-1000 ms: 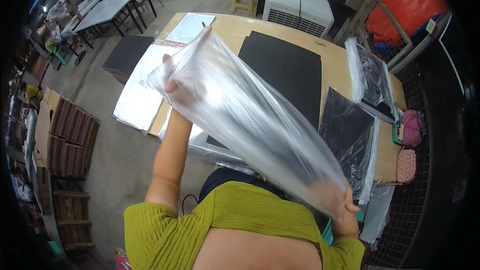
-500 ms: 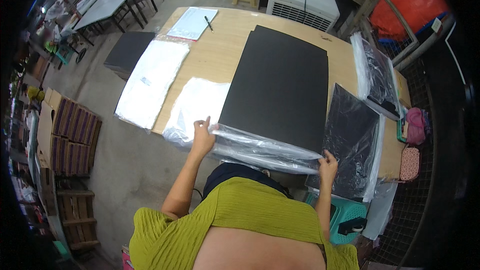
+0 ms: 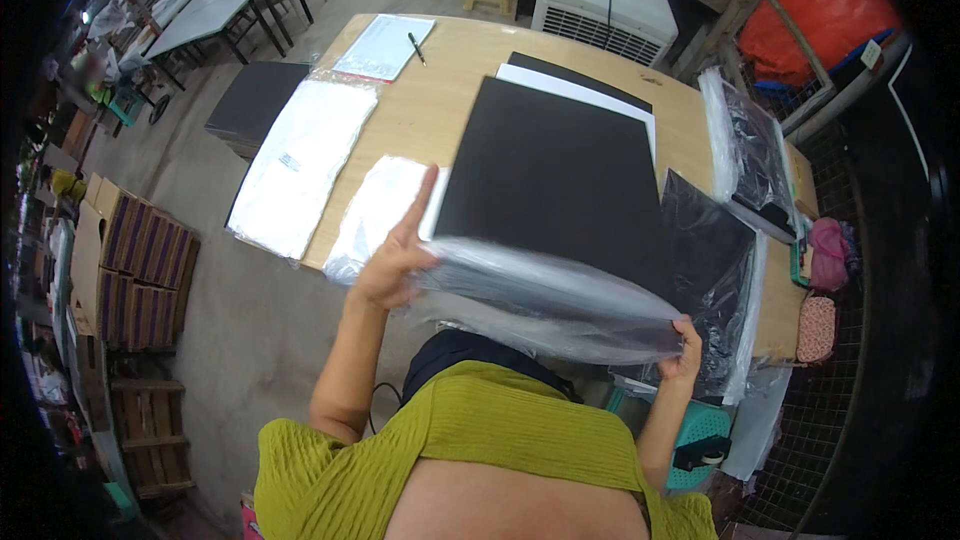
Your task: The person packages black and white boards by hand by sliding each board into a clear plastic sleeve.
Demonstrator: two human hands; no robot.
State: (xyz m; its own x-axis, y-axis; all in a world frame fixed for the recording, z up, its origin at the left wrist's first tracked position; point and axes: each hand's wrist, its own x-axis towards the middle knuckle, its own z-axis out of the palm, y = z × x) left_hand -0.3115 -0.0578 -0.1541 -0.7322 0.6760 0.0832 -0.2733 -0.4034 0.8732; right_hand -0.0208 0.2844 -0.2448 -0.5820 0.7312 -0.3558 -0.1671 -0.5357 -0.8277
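Observation:
A large black board [image 3: 560, 180] lies in front of me, its near end inside the mouth of a clear plastic bag [image 3: 540, 300]. At the bag's left corner, my left hand [image 3: 392, 265] grips the plastic, with one finger stretched up along the board's left edge. My right hand [image 3: 683, 348] pinches the right corner of the bag between thumb and fingers. Beyond the board's far edge shows a strip of white sheet [image 3: 585, 95], and behind that another black board [image 3: 590, 76]. Left of the board lies a pile of clear plastic bags [image 3: 375, 210].
A white wrapped stack [image 3: 305, 170] lies on the wooden table [image 3: 440, 105], near a notepad [image 3: 385, 45] and a pen [image 3: 416, 48]. Bagged black boards [image 3: 708, 270] lie at right, with another bagged stack [image 3: 750, 145] beyond. A green stool [image 3: 700, 430] stands near my right arm.
The top black board has slid toward me, uncovering the white sheet and black board beneath. The bag mouth has widened; my left hand turned upward, and my right hand moved right and nearer.

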